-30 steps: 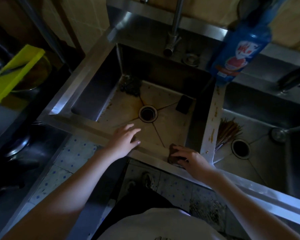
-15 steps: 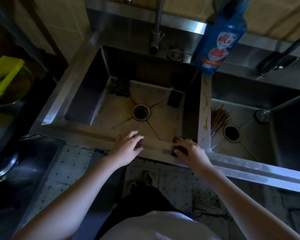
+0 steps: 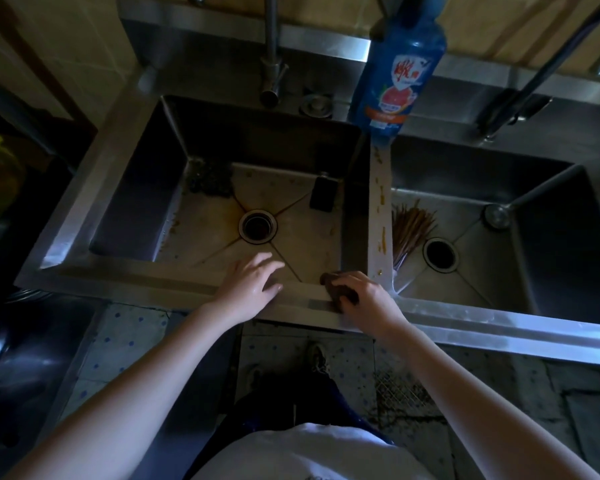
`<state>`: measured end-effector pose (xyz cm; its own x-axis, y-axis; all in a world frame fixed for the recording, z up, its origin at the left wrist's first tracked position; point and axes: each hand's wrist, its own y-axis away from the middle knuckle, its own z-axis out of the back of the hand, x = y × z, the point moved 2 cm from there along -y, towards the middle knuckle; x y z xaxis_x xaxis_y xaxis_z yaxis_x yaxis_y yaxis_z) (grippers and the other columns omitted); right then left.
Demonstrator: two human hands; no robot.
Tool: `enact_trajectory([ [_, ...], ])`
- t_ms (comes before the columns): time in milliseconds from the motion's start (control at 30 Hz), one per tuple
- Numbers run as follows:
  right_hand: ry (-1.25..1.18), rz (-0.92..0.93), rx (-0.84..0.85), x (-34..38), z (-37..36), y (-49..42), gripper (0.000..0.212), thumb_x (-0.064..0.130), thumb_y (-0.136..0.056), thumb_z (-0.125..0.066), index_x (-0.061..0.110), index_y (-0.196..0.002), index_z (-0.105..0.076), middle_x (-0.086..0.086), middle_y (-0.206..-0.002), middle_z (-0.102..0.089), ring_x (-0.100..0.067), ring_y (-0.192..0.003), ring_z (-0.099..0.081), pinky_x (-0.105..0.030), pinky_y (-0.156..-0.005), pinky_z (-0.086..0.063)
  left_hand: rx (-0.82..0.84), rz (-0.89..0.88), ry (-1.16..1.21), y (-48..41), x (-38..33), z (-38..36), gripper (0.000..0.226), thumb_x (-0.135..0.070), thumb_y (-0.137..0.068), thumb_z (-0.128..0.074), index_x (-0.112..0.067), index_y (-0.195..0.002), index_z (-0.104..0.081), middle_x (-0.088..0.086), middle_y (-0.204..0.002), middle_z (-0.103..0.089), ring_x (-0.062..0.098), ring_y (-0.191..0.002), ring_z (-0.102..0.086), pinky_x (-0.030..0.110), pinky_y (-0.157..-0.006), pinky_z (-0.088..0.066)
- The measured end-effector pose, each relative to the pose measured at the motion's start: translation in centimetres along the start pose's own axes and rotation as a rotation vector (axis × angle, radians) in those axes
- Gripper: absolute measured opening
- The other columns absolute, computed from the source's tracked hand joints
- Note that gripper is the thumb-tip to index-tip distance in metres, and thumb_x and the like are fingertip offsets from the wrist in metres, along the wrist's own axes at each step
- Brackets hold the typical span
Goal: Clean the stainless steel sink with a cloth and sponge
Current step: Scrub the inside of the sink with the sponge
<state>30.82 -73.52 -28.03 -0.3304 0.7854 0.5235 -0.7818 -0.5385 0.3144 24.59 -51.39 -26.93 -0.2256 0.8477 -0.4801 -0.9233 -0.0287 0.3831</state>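
- Head view: a double steel sink (image 3: 136,282) is set in a steel counter (image 3: 551,109), seen from above in dim light.
- The left hand (image 3: 248,287) lies on the sink's front rim, palm down. Its fingers (image 3: 264,263) are straight and spread wide, reach over the edge of the left basin and hold nothing.
- The right hand (image 3: 364,299) rests on the same rim, just beside the corner where the divider (image 3: 378,202) between the basins meets it. Its fingers (image 3: 347,284) curl round a brown pad (image 3: 340,292) and press it onto the rim; sponge or cloth, I cannot tell.
- The left basin's floor is stained brown around the drain (image 3: 258,226). A dark scrubbing wad (image 3: 210,180) sits in its far left corner and a black block (image 3: 323,194) leans near the far right wall.
- Brown spots run along the divider.
- A blue bottle (image 3: 399,64) stands on the back ledge at the divider's far end, right of the tap (image 3: 272,57).
- In the right basin a bundle of chopsticks (image 3: 411,230) lies beside its drain (image 3: 440,254).
- Below the rim are the tiled floor (image 3: 129,341) and a shoe (image 3: 317,356).
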Motion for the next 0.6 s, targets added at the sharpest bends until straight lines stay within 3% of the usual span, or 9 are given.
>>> enact_trajectory([
  [100,0.115,0.073,0.043,-1.6,1.1,0.0,0.039,0.012,-0.084,-0.056,0.026,-0.12,-0.061,0.005,-0.131,-0.056,-0.02,-0.117,-0.053,-0.035,-0.1,-0.045,-0.022,0.028,0.033,-0.8,-1.3,0.0,0.045,-0.033,-0.096,-0.049,-0.025,-0.139,-0.042,0.0,-0.151,-0.028,0.026,-0.138,-0.027,0.041,-0.111,-0.023],
  [267,0.241,0.255,0.065,-3.9,2.8,-0.3,0.038,0.009,-0.084,-0.057,0.024,-0.118,-0.064,0.004,-0.134,-0.055,-0.016,-0.133,-0.041,-0.033,-0.117,-0.016,-0.018,0.061,0.066,-2.0,-3.5,-0.7,0.045,-0.033,-0.095,-0.049,-0.025,-0.139,-0.042,-0.001,-0.151,-0.028,0.027,-0.138,-0.026,0.042,-0.11,-0.029],
  [367,0.254,0.348,0.036,-4.9,3.8,-0.5,0.033,0.024,-0.078,-0.052,0.019,-0.104,-0.072,-0.001,-0.124,-0.064,-0.022,-0.128,-0.05,-0.041,-0.111,-0.026,-0.023,0.083,0.071,-2.6,-4.4,-1.0,0.045,-0.033,-0.095,-0.05,-0.025,-0.139,-0.042,-0.001,-0.15,-0.028,0.027,-0.138,-0.025,0.042,-0.11,-0.029],
  [433,0.239,0.391,0.053,-5.4,4.4,-0.9,0.042,0.036,-0.076,-0.043,0.019,-0.1,-0.072,-0.001,-0.122,-0.066,-0.022,-0.127,-0.051,-0.046,-0.109,-0.033,-0.028,0.097,0.058,-2.9,-4.8,-1.1,0.046,-0.034,-0.095,-0.05,-0.026,-0.139,-0.042,-0.001,-0.151,-0.028,0.028,-0.138,-0.026,0.042,-0.11,-0.029],
  [600,0.23,0.414,0.024,-7.1,5.3,-2.9,0.031,0.005,-0.082,-0.058,0.021,-0.105,-0.07,0.004,-0.129,-0.061,-0.019,-0.133,-0.043,-0.04,-0.115,-0.029,-0.029,0.14,0.03,-2.9,-5.4,-1.5,0.046,-0.033,-0.095,-0.05,-0.025,-0.139,-0.042,-0.001,-0.15,-0.029,0.026,-0.138,-0.027,0.042,-0.11,-0.028],
])
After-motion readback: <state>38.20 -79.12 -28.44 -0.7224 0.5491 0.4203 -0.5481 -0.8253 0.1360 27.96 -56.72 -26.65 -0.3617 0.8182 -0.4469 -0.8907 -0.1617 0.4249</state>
